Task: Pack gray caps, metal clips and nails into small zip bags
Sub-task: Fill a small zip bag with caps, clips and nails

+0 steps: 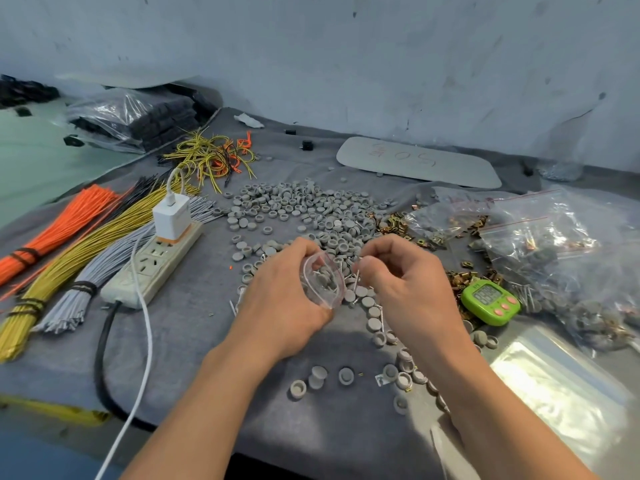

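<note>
My left hand (280,289) grips a small clear zip bag (323,280) with its mouth held open; several gray caps lie inside it. Just right of the bag, my right hand (401,271) has its fingers curled and pinches thin nails (356,279) at the bag's edge. A big heap of gray caps (304,209) spreads on the gray cloth behind both hands, and more caps (372,311) trail toward me. Brass-coloured metal clips (398,225) lie right of the heap. Loose nails (523,294) rest near the green timer.
A green timer (490,303) sits right of my right hand. Filled zip bags (554,244) pile at the right, flat empty bags (561,379) nearer me. A power strip (152,268) with charger, and wire bundles (69,271), occupy the left.
</note>
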### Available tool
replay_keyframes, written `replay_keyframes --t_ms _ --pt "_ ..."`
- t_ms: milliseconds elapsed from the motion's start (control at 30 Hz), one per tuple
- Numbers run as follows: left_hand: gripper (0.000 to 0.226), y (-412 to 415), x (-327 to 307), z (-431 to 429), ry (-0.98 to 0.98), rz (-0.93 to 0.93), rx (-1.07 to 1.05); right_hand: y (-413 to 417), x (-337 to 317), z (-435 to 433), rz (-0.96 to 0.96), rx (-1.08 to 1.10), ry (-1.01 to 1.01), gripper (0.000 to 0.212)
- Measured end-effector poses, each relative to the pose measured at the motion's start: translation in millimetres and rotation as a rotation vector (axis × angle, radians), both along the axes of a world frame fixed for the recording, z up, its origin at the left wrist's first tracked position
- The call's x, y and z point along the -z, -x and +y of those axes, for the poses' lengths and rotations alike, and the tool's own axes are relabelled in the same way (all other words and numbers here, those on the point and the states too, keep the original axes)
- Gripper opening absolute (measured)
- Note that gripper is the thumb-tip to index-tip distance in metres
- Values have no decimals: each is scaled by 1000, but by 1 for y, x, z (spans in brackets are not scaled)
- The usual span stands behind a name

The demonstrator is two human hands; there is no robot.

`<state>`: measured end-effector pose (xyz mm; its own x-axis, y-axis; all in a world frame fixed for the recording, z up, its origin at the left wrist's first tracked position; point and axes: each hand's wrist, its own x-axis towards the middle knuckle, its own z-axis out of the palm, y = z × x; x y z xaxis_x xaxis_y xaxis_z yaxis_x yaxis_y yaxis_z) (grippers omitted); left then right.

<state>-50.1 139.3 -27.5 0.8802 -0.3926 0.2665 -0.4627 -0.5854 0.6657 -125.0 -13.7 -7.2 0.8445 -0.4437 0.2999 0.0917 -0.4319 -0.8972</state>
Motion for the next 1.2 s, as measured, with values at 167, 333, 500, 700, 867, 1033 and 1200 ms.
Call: replay_keyframes --t_ms 167,333,500,700,867,1033,1200 --pt "49 3 -3 -2 36 17 55 -6 1 14 1 1 100 19" --pt "47 2 -5 1 122 13 89 -14 0 26 11 7 121 17" --pt "49 -4 -6 10 237 -40 -7 -12 -3 4 14 82 239 18" --pt "53 -7 -10 22 335 -135 -125 -16 19 -6 395 23 911 37" --pt "57 -8 -7 27 270 -136 -134 -22 29 -4 401 46 1035 46" --pt "57 -7 -6 28 227 -118 -128 -22 31 4 408 134 1109 39" --pt "55 -5 -6 25 233 -108 -98 -21 32 8 444 218 1150 49"
